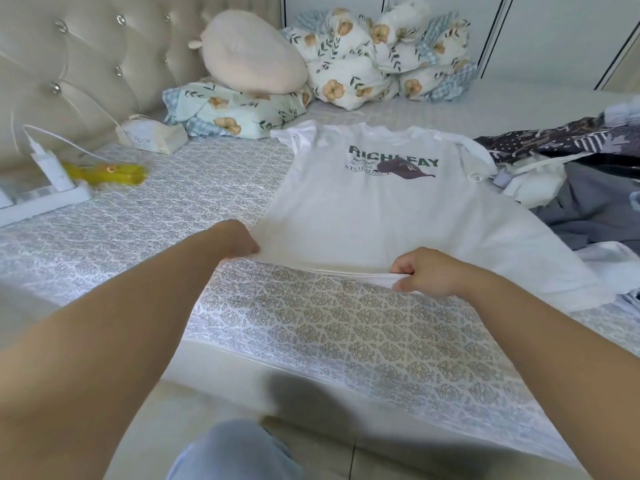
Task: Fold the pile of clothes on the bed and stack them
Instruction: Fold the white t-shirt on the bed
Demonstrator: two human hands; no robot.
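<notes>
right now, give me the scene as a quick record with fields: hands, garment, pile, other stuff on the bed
left hand: grips the hem's left corner
right hand: pinches the hem further right
white t-shirt: spread print side up, collar away from the person
clothes pile: unfolded, right of the shirt
bed: patterned cover
near headboard: floral pillow, round cushion, yellow toy

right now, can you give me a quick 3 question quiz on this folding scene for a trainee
1. True or false: the white t-shirt lies print side up on the bed.
2. Which part of the shirt do the left hand and right hand grip? A collar, B hem, C sleeves.
3. On which side of the shirt, the person's left or right, does the unfolded clothes pile lie?

Key: 1 true; 2 B; 3 right.
</notes>
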